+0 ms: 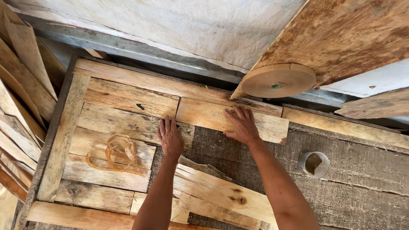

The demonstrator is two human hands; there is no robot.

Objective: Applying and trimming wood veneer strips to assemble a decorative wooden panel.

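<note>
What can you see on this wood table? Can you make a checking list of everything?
Surface: dark rough worktable, partly covered with thin wood sheets.
Job's things: veneer piece under the right hand; veneer piece under the left hand.
Clutter: loose tape tangle, small round cup, big tape roll, loose strips.
Grippers: left hand flat, fingers spread; right hand flat, pressing down.
Cables: nothing seen.
Surroundings: stacked veneer sheets at left, large stained board at upper right.
</note>
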